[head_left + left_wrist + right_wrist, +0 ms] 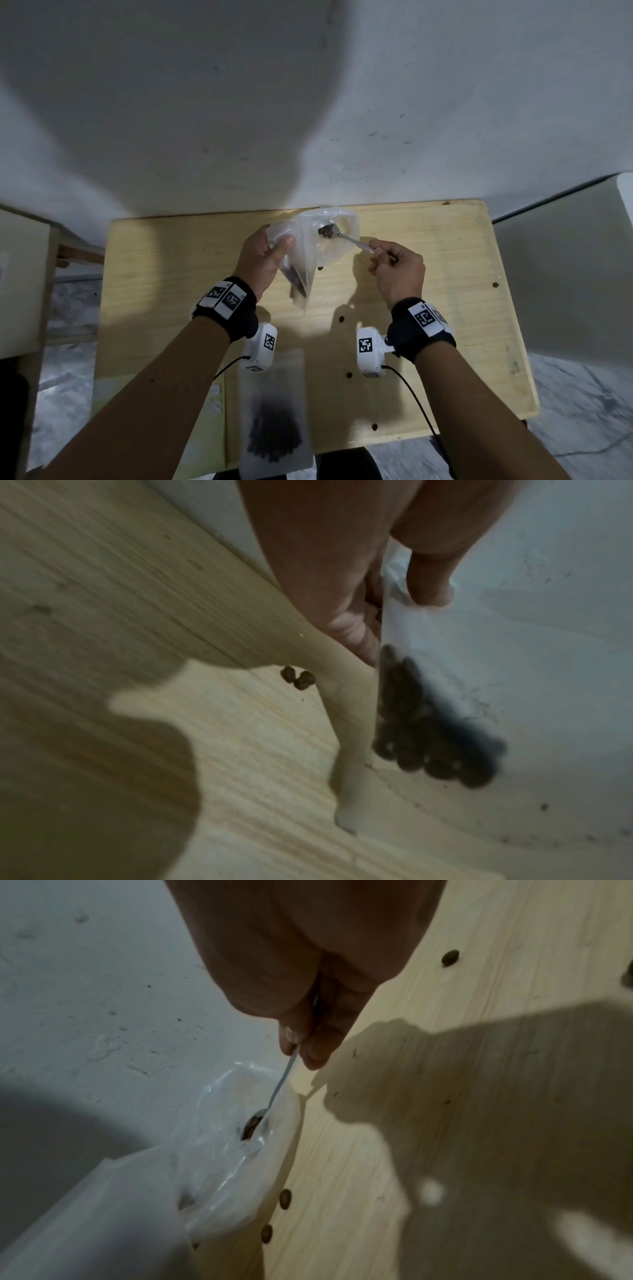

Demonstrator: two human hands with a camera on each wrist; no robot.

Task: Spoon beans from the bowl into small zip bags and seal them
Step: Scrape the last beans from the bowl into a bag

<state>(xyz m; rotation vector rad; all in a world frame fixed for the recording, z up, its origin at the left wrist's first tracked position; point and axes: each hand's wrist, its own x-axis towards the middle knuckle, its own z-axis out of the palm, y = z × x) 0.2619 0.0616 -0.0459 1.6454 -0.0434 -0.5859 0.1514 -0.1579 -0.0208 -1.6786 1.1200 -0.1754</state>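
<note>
While the left hand [263, 255] pinches a clear, part-filled zip bag [297, 274], the right hand [397, 270] grips a bean-laden spoon [346, 237] over what seems a plastic bowl [337, 240]; stray beans [298, 679] dot the table [445, 308]

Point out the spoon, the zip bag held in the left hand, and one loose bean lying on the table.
spoon [352, 241]: head view, on the metal handle.
zip bag [301, 260]: head view, on the clear wall above the beans inside.
loose bean [285, 1198]: right wrist view, on the bean's middle.
</note>
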